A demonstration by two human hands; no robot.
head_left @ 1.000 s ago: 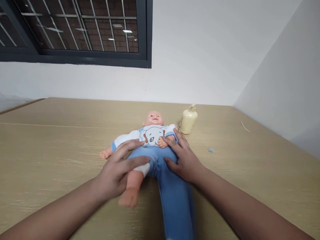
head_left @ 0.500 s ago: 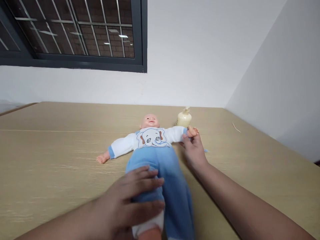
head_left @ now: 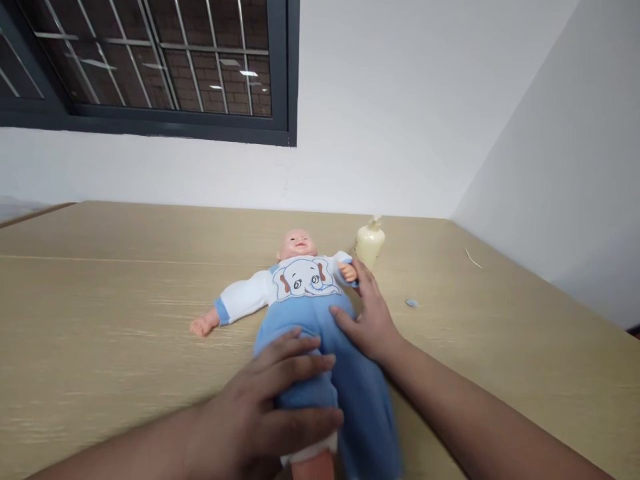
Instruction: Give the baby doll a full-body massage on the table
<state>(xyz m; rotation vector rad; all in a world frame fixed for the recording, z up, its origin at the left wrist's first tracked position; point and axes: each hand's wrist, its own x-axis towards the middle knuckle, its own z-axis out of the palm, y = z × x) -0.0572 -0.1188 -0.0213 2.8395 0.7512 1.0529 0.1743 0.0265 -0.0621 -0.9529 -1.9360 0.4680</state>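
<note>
Surface: wooden table (head_left: 100,320), baby doll (head_left: 305,293) supine.
Left hand (head_left: 265,413): grasping doll's leg.
Right hand (head_left: 367,313): flat, released, on hip.
Risk: lotion bottle (head_left: 370,243) at one o'clock; a swung arm could topple it.

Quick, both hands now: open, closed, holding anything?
Left hand: closed around the doll's leg, over the blue trousers.
Right hand: open, flat against the doll at its hip.

Two bare forearms, left hand (head_left: 260,420) & right hand (head_left: 370,320): no sleeves, rings, watch or gloves.
</note>
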